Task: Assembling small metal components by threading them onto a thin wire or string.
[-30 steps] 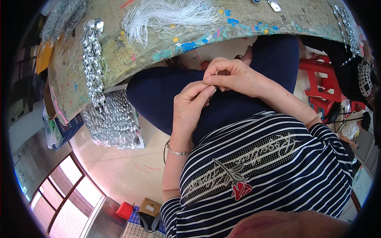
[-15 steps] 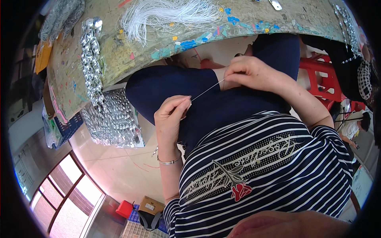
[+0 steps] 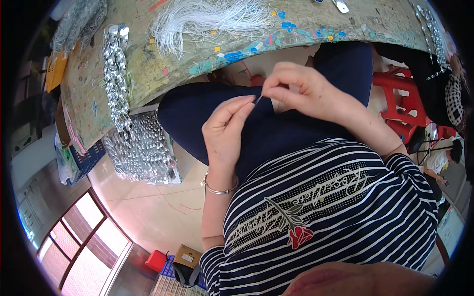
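I see my left hand (image 3: 227,130) and right hand (image 3: 301,89) almost meeting over my lap, each pinching fingertips onto a short white thread (image 3: 258,99). I judge it light, limp and slippery, best gripped near its ends. Farther off, more white strands (image 3: 212,19) lie on the paint-flecked table (image 3: 163,69).

A paint-spattered worktable (image 3: 148,84) curves across the top of the frame — a bundle of white strings (image 3: 207,19) at upper centre, a row of shiny silver pieces (image 3: 114,74) at upper left.
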Tool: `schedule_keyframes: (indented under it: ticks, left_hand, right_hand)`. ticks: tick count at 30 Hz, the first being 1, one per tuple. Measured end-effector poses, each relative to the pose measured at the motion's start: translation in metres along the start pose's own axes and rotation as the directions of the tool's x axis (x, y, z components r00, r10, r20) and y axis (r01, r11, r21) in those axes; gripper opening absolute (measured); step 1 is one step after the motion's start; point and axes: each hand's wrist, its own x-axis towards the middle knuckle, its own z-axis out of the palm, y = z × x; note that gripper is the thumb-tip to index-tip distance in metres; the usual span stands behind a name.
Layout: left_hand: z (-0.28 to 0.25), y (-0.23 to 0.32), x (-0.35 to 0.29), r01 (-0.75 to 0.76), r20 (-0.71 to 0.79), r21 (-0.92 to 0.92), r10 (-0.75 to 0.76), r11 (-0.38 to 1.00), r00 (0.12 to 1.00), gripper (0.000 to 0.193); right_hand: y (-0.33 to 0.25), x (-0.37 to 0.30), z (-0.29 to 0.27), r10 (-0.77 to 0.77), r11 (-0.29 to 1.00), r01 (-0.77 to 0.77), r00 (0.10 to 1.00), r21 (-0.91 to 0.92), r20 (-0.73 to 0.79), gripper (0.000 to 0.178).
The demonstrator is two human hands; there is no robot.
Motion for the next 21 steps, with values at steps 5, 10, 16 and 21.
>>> schedule_keyframes:
  ticks: [5, 10, 16, 21]
  left_hand:
    - [0.005, -0.001, -0.005, 0.259, 0.088, -0.187, -0.247, 0.948, 0.965, 0.012]
    - [0.001, -0.005, -0.008, 0.295, 0.112, -0.219, -0.276, 0.93, 0.955, 0.012]
    - [0.001, -0.015, -0.01, 0.25, 0.123, -0.211, -0.228, 0.945, 0.966, 0.012]
    - [0.003, -0.014, -0.012, 0.25, 0.128, -0.216, -0.227, 0.944, 0.966, 0.012]
  right_hand:
    - [0.009, 0.005, 0.011, -0.138, 0.989, 0.134, 0.989, -0.068, -0.053, 0.012]
    - [0.009, 0.005, 0.001, 0.035, 0.994, -0.027, 0.996, 0.107, -0.076, 0.007]
    - [0.01, 0.007, -0.007, 0.103, 0.919, -0.055, 0.99, 0.391, -0.101, 0.003]
    - [0.009, 0.007, -0.009, 0.154, 0.862, -0.089, 0.984, 0.5, -0.091, 0.005]
